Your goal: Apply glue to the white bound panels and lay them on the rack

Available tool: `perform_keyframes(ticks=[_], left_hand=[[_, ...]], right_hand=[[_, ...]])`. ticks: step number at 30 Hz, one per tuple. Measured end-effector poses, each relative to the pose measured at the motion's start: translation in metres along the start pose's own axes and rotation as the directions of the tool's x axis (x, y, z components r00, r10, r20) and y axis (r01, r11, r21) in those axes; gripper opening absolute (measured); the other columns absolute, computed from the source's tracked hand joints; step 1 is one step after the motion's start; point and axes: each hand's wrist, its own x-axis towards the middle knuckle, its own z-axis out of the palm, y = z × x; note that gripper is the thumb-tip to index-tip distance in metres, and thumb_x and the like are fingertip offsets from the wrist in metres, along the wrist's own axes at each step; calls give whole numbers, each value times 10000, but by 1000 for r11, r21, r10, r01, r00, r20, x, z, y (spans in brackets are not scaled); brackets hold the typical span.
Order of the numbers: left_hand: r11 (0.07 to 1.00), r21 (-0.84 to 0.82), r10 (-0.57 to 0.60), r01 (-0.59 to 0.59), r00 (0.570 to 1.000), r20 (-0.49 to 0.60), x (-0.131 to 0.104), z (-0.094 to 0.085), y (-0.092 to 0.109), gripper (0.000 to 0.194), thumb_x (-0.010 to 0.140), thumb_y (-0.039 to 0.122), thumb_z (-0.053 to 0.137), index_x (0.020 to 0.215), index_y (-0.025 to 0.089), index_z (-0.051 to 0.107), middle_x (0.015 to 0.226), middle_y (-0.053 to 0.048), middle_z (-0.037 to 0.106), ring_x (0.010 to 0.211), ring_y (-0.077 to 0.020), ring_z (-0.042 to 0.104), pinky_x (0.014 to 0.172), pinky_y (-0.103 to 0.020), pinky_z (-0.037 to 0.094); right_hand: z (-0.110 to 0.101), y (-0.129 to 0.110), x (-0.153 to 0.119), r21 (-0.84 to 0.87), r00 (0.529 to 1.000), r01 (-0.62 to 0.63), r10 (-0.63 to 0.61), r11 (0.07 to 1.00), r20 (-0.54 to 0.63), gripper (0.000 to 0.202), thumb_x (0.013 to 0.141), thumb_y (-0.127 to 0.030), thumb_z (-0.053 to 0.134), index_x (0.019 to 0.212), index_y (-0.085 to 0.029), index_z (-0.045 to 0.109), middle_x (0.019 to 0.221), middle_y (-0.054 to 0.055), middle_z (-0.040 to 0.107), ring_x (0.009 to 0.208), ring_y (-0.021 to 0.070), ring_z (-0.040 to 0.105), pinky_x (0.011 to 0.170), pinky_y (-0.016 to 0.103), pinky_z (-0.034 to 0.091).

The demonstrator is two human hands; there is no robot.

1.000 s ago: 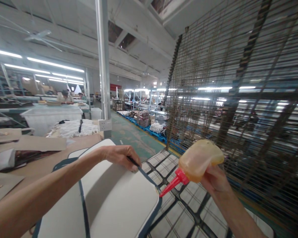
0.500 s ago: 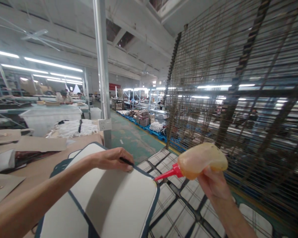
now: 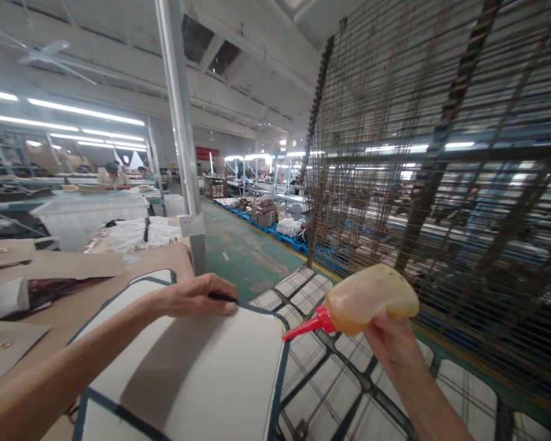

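My left hand [image 3: 206, 295] is closed on the far edge of a white panel [image 3: 224, 361] with a dark blue border, which bends upward under my grip. My right hand [image 3: 390, 337] grips a translucent glue bottle [image 3: 371, 299] holding yellowish liquid, tilted with its nozzle to the left. The tip of the red nozzle [image 3: 305, 324] touches the panel's right corner, where a yellowish smear shows. Under and beside this panel lie other white panels with dark blue borders [image 3: 123, 413].
A wire rack [image 3: 386, 153] rises on the right, with pale panels [image 3: 330, 373] lying on its lower grid. Leather-like pieces [image 3: 73, 264] lie on the brown table [image 3: 165, 260] at left. A metal post [image 3: 179, 110] with a socket stands ahead. People sit at far tables.
The nozzle tip has slid a short way along the panel's corner toward me. My left hand and the panel have shifted slightly left in view, and the lower panels show differently.
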Motion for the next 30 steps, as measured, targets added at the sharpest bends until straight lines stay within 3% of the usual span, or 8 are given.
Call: perform_keyframes(ticks=[6, 12, 22, 30], left_hand=[[997, -51, -63, 62, 998, -25, 2, 4, -5, 343, 808, 422, 548, 595, 164, 474, 598, 27, 351, 568, -107, 330, 516, -222, 243], [980, -175, -102, 95, 994, -31, 8, 6, -23, 349, 800, 444, 559, 605, 175, 452, 594, 30, 333, 541, -99, 307, 487, -223, 211], [924, -338, -187, 176, 982, 1, 19, 5, -46, 382, 763, 530, 596, 694, 162, 520, 619, 23, 454, 549, -101, 392, 482, -195, 287], [868, -456, -226, 198, 974, -7, 24, 7, -53, 348, 745, 484, 640, 668, 163, 530, 583, 25, 479, 488, -87, 386, 453, -197, 275]], right_hand=[[1, 3, -2, -36, 1000, 7, -8, 999, -20, 672, 384, -452, 886, 998, -274, 680, 678, 11, 717, 604, 203, 662, 625, 305, 567], [5, 3, -5, -23, 999, -17, 16, 1000, -41, 742, 358, -455, 892, 1046, -302, 659, 724, 11, 728, 533, 180, 644, 550, 274, 562], [-1, 12, -6, -45, 997, -80, 79, 996, -14, 833, 372, -474, 885, 1140, -294, 618, 880, 69, 738, 646, 243, 683, 606, 347, 587], [-5, 12, -6, -55, 996, -85, 86, 995, 9, 802, 388, -455, 883, 1132, -298, 626, 751, 54, 737, 545, 241, 666, 625, 409, 591]])
